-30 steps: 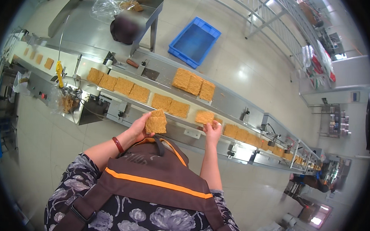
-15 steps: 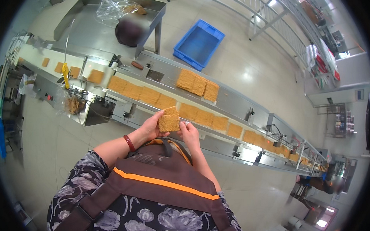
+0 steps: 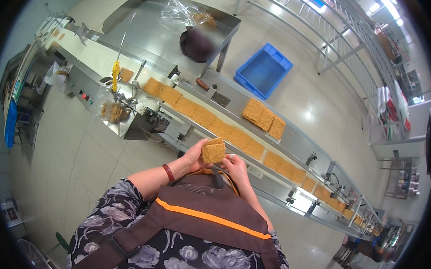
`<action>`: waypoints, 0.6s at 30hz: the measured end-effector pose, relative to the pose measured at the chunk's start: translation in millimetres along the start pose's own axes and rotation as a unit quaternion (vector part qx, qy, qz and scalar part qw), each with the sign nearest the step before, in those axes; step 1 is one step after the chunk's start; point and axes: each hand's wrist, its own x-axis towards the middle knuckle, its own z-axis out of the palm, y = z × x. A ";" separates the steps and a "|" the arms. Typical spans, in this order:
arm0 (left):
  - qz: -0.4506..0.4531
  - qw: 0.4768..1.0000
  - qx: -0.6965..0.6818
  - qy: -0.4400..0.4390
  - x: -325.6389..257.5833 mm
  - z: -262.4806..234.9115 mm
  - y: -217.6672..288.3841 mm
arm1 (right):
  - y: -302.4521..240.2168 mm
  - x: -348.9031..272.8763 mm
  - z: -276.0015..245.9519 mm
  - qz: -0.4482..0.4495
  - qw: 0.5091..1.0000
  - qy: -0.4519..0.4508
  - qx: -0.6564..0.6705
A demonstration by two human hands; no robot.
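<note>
In front of my torso, my left hand (image 3: pixel 194 155) grips a pair of overlapping golden-brown square crackers (image 3: pixel 213 152) with a crumbly surface. The fingers of my right hand (image 3: pixel 236 168) are closed at the right edge of the same crackers. Just beyond both hands, a row of similar crackers (image 3: pixel 202 115) lies on a pale conveyor belt (image 3: pixel 86 54) running from far left to near right. Other crackers (image 3: pixel 259 115) are stacked on the steel ledge along the belt's far side.
A blue plastic crate (image 3: pixel 264 71) stands on the floor past the conveyor. Another person's dark cap (image 3: pixel 196 44) shows beside a steel table (image 3: pixel 145 25) holding a clear plastic bag (image 3: pixel 182 13). A brown-handled tool (image 3: pixel 202 84) lies on the ledge. Metal railings (image 3: pixel 334 48) stand at far right.
My view has turned, so the surroundings appear farther right. The crackers on the belt have travelled rightward past the stack. Both hands keep hold of the overlapping crackers.
</note>
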 end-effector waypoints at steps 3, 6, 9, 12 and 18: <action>0.002 1.000 0.001 0.019 -2.4 -8.3 -1.2 | 1.9 3.7 4.4 0.000 1.000 0.011 0.019; 0.011 1.000 -0.005 0.007 -5.7 -12.4 2.0 | -2.7 6.7 6.9 -0.013 1.000 -0.011 -0.006; 0.022 1.000 -0.008 -0.013 -5.5 -17.6 4.3 | -4.0 10.3 11.8 0.000 1.000 -0.011 0.011; 0.027 1.000 -0.011 -0.007 -13.4 -14.5 11.3 | -8.4 12.8 16.8 0.008 1.000 -0.007 0.019; 0.039 0.999 -0.033 -0.018 -18.7 -19.2 19.1 | -23.4 16.8 28.6 0.003 0.999 -0.024 0.039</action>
